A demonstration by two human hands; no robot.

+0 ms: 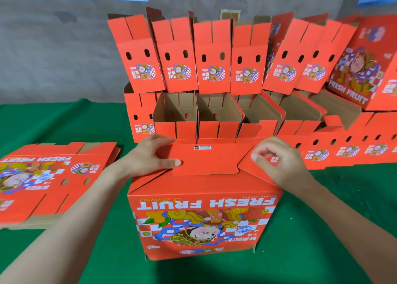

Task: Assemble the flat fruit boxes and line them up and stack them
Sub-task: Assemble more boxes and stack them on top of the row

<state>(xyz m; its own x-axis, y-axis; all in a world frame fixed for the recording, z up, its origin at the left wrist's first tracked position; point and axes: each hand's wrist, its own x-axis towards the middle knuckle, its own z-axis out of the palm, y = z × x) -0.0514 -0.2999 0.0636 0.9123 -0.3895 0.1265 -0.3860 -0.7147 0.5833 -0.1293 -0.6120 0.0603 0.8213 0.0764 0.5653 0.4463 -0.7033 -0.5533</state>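
Observation:
A red fruit box [204, 219] stands upside down in front of me on the green table, its "FRESH FRUIT" print inverted. Its bottom flaps face up and are partly folded in. My left hand [154, 154] lies on the left flap, thumb pressing the wide centre flap [206, 161]. My right hand [277, 161] has curled fingers pinching the right side flap [255, 172], which is tilted down toward the centre. Behind it, assembled boxes [217, 116] stand in a row with open tops, and a second row [212, 58] is stacked on them.
A flat unfolded box [49, 182] lies on the left of the green table [335, 208]. More boxes [354, 150] extend to the right, one large one [369, 64] leaning at the far right. A grey wall stands behind the stacks.

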